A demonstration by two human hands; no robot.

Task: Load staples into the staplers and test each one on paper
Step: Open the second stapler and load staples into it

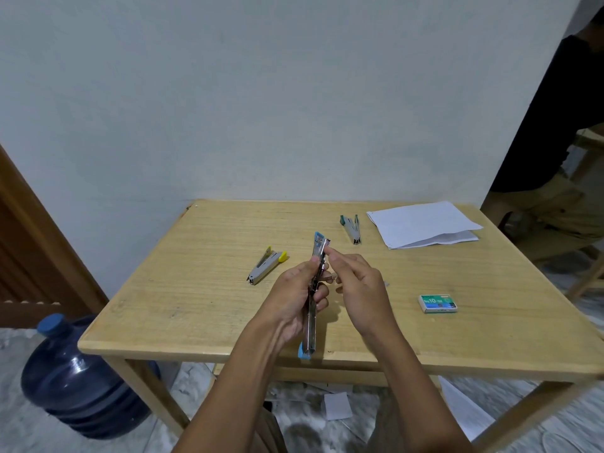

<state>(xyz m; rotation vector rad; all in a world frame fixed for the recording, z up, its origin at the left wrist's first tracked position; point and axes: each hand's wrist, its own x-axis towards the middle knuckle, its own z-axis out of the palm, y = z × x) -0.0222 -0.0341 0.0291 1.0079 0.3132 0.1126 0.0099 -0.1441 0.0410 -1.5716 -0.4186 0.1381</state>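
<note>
My left hand grips a blue stapler that is swung fully open, its metal channel running from near the table's front edge up to a blue tip. My right hand is at the stapler's upper part, thumb and forefinger pinched at the channel; whether they hold staples I cannot tell. A yellow stapler lies left of my hands. Farther back lies a green stapler. A green staple box sits to the right, and white paper sheets lie at the back right.
The wooden table stands against a pale wall. A large blue water jug stands on the floor at its left. Another person in dark clothes is at the far right. Paper scraps lie on the floor under the table.
</note>
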